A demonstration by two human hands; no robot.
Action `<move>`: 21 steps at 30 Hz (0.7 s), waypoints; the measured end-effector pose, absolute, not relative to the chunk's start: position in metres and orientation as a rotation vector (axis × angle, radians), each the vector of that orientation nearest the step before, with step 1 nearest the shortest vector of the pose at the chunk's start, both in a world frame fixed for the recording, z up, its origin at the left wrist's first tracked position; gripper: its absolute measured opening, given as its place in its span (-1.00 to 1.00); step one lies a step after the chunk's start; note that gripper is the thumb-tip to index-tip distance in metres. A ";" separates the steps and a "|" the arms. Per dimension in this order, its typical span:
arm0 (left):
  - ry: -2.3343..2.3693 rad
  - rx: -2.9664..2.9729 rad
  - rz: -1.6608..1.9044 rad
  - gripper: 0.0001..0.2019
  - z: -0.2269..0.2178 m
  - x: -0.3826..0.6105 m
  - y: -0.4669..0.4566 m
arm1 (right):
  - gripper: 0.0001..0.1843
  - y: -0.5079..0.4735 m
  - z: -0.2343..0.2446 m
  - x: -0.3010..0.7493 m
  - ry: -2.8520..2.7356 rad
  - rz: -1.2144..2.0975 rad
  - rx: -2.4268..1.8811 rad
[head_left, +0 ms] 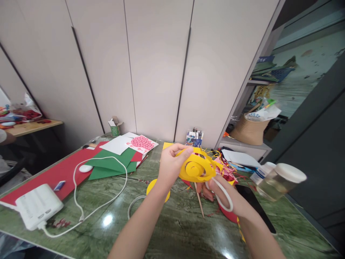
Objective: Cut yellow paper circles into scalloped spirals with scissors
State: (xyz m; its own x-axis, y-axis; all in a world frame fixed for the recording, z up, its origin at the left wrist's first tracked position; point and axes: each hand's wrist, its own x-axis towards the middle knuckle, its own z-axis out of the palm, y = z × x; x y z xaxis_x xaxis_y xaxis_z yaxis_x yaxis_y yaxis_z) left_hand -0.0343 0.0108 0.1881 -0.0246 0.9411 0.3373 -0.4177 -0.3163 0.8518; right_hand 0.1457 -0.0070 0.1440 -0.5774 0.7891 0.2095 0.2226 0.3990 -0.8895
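A yellow paper cut into a spiral (198, 168) is pinched at its upper left between the thumb and fingers of my left hand (170, 162). Below and to the right of it, my right hand (212, 189) is closed around scissors with a white handle (225, 195); the paper hides their blades. A pale wooden stick (199, 201) points down from beside my right fingers, and I cannot tell whether they touch it. Behind my left forearm lies a yellow paper disc (151, 186), partly covered.
Green paper (113, 168) and red paper (51, 172) lie at left, with a white power bank (39, 205) and its cable. Paper scraps (229, 172), a black phone (254, 207) and a lidded jar (280, 181) are at right. Cabinet doors (159, 72) stand behind the table.
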 end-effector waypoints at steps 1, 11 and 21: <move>0.665 1.132 1.586 -0.84 0.188 -0.034 0.011 | -0.38 -0.007 0.143 0.146 -2.026 1.150 -0.864; 0.678 1.133 1.607 -0.84 0.188 -0.034 0.010 | -0.40 -0.010 0.142 0.143 -1.995 1.139 -0.889; 0.664 1.179 1.548 -0.81 0.192 -0.040 0.009 | -0.46 -0.009 0.143 0.146 -2.007 1.175 -0.898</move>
